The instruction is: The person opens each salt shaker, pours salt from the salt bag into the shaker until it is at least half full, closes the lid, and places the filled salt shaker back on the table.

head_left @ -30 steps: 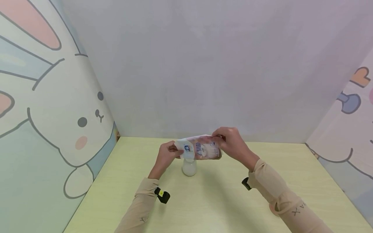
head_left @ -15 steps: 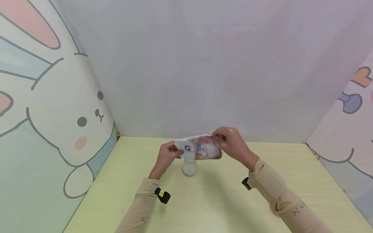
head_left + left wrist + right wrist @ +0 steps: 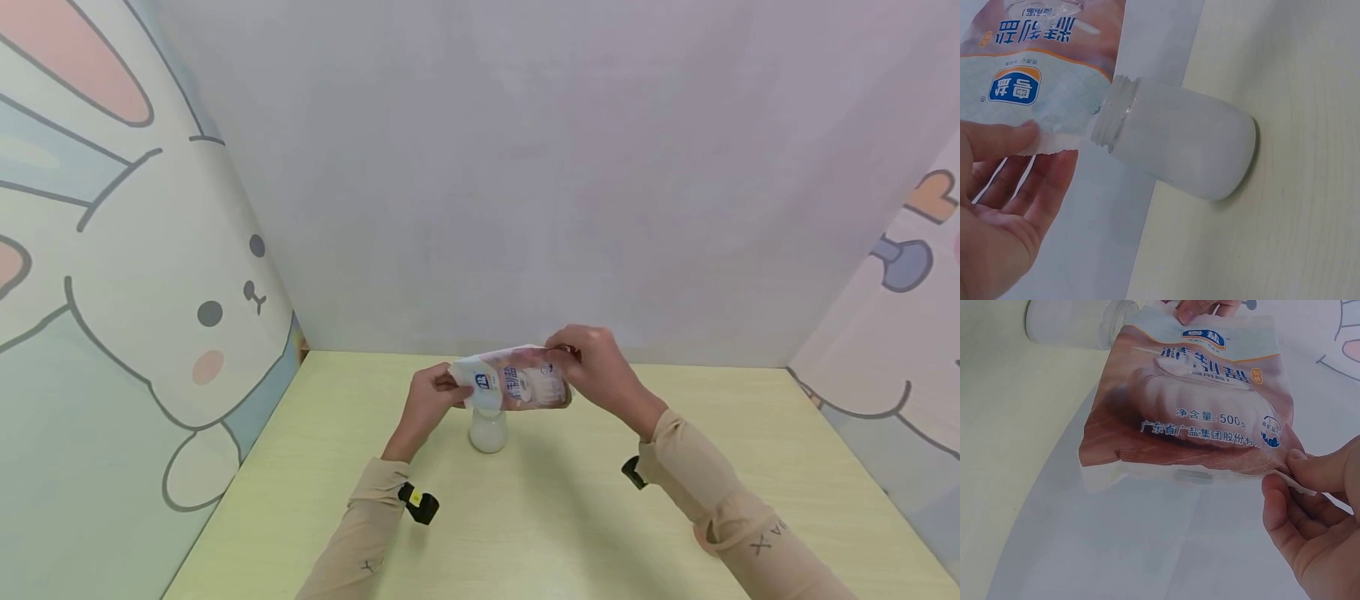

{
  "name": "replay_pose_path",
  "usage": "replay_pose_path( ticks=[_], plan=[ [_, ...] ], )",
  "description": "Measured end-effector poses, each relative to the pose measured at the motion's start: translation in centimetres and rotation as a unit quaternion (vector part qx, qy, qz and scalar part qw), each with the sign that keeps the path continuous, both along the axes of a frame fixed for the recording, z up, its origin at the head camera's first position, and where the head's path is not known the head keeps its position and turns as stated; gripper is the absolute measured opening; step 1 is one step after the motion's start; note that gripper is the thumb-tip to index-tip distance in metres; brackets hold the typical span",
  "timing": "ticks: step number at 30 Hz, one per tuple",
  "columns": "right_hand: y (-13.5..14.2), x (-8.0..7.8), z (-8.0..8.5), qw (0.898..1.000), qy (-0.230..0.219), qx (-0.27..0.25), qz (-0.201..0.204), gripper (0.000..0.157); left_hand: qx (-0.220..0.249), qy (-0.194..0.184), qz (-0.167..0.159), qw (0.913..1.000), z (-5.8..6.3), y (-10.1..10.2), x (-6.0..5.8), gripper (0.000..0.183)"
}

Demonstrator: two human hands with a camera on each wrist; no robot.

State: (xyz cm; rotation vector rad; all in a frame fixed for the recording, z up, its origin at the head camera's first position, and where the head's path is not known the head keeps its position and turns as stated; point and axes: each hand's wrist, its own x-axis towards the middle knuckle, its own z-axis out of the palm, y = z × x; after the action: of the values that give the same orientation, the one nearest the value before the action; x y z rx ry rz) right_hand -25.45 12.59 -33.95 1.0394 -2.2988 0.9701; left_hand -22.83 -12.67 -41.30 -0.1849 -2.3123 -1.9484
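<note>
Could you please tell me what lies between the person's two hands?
A packet spans the stretch between the left hand and the right hand, each pinching one end; the head view shows this.

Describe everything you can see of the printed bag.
The printed bag looks like thin plastic, pinkish brown with a pale-blue end bearing a blue logo. It is held above the table, pale end at the mouth of the jar; contact there is unclear. The left hand pinches that end, the right hand a brown corner.
</note>
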Motion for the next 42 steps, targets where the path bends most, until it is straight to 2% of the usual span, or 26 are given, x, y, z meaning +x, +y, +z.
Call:
replay_pose_path(
  ticks=[2,8,13,42],
  plan=[
    [0.0,0.0,0.0,1.0,0.001,-0.002,0.0,0.015,0.002,-0.001,0.0,1.0,-0.4,-0.1,-0.3,0.023],
    [-0.1,0.1,0.1,1.0,0.002,-0.002,-0.004,0.014,0.021,-0.012,0.004,0.9997,-2.7,-0.5,-1.7,0.026],
    [-0.1,0.1,0.0,1.0,0.001,-0.002,-0.004,0.015,0.029,-0.011,0.006,0.9995,-3.2,-0.5,-2.0,0.025],
    [-0.1,0.0,-0.1,1.0,-0.003,0.003,-0.005,0.013,0.036,-0.011,0.001,0.9993,-3.2,-0.5,-1.8,0.024]
  ],
)
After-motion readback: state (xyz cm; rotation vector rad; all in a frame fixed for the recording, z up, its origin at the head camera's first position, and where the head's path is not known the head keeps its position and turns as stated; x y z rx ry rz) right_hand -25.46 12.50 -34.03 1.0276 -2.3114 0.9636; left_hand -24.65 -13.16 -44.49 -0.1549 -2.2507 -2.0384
